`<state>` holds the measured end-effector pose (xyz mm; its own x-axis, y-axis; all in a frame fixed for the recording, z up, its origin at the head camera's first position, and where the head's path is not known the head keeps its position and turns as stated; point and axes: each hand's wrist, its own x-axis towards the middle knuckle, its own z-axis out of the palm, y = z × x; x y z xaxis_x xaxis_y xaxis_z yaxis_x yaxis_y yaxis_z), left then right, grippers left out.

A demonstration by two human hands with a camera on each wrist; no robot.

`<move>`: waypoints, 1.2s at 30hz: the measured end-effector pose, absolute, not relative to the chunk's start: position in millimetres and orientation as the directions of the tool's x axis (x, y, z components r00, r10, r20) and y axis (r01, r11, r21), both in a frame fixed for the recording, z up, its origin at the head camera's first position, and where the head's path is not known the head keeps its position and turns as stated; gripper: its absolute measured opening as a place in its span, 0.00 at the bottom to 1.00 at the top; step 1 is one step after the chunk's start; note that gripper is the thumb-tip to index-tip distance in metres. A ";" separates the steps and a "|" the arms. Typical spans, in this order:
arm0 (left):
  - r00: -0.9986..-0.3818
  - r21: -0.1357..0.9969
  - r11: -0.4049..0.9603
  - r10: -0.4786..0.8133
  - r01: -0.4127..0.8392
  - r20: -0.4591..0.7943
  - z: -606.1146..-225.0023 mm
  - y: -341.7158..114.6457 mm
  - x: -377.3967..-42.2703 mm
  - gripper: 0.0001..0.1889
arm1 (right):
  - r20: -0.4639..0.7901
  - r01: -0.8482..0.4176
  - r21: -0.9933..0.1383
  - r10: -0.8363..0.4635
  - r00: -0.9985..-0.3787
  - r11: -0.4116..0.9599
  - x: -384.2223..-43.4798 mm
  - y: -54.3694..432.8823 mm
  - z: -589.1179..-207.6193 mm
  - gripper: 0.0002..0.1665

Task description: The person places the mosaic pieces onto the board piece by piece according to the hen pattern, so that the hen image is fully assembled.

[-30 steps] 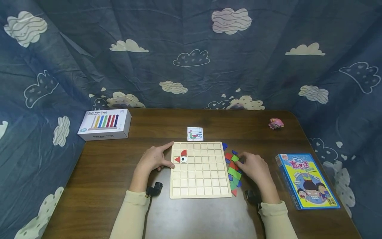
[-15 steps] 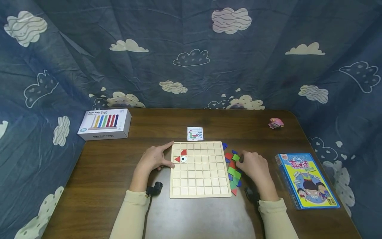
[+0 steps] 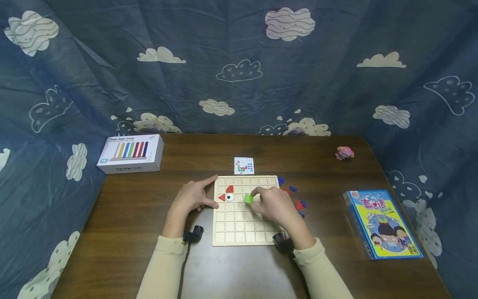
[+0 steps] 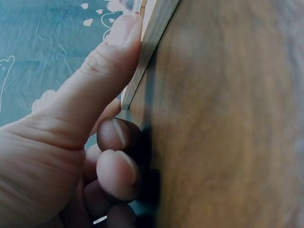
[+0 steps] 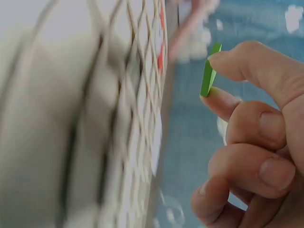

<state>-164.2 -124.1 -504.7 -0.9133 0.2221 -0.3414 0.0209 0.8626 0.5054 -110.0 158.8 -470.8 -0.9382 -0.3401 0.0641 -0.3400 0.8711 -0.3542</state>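
On the wooden table lies a pale gridded board (image 3: 224,227). A red quarter-round tile (image 3: 230,189), a red triangle tile (image 3: 222,198) and a white tile with a black dot (image 3: 229,197) sit in its upper left cells. My left hand (image 3: 189,198) touches the board's left edge with thumb and forefinger spread; in the left wrist view the thumb (image 4: 102,71) lies against the rim while other fingers curl below. Over the board, my right hand (image 3: 277,206) pinches a green square tile (image 3: 248,198) between thumb and forefinger; the right wrist view shows that tile (image 5: 209,71) edge-on, apart from the board.
A small pattern card (image 3: 244,166) lies behind the board. Loose blue tiles (image 3: 293,188) and red tiles (image 3: 299,205) lie right of it, partly hidden by my right arm. A white box (image 3: 130,153), a pink toy (image 3: 344,153) and a yellow-blue box (image 3: 386,224) stand farther out.
My right hand has left the tile pile and moved left over the board, with a green square tile pinched in it. My left hand has stayed at the board's edge.
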 end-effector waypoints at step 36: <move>-0.916 0.507 0.861 0.222 0.023 -0.335 -505.3 -122.9 -164.1 0.58 | -0.014 -0.313 -0.485 -0.365 -0.931 0.816 -116.6 126.4 -497.6 0.11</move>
<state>-164.1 -122.9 -505.3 -0.9156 0.2223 -0.3349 0.0235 0.8614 0.5075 -116.6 126.4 -497.6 -0.9307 -0.3655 -0.0143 -0.3131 0.8164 -0.4852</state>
